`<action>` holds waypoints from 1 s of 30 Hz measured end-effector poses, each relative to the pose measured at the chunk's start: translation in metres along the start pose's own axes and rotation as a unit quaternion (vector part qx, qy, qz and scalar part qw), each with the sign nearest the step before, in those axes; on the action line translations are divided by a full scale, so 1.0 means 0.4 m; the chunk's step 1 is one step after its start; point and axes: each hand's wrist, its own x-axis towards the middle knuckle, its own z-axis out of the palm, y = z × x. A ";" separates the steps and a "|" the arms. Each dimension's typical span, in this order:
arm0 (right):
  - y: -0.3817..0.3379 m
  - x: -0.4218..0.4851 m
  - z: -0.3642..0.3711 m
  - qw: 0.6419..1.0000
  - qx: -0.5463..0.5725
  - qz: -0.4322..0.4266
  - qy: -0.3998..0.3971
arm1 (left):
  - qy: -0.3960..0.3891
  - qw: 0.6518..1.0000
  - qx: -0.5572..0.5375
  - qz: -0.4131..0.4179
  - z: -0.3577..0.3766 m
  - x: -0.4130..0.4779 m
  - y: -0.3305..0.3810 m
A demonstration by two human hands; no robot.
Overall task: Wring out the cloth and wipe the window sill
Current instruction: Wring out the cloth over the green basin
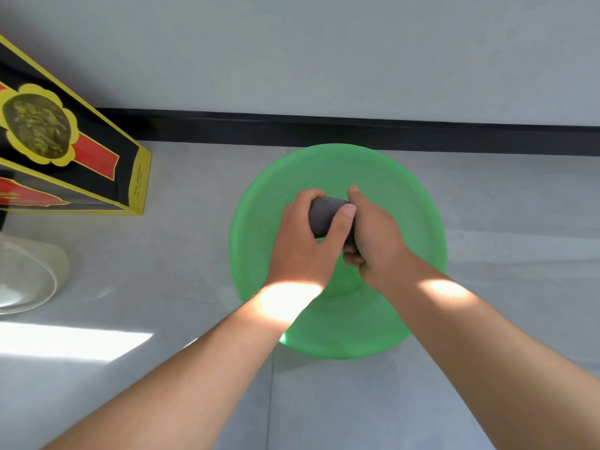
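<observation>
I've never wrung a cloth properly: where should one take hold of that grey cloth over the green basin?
Grip it at its two ends, one hand from each side. The grey cloth is bunched into a short thick roll, so the left hand wraps one end and the right hand the other, ready to twist opposite ways above the green basin.

Nothing can be read. The black-and-yellow box (65, 151) at the left edge of the floor (181, 254) bears small dark print (138, 180) down its yellow side panel, perhaps two columns, too tiny to make out.
</observation>
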 end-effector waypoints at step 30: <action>0.033 -0.006 -0.025 0.874 -0.264 -0.402 0.072 | -0.095 0.953 -0.149 -0.248 -0.003 0.025 0.050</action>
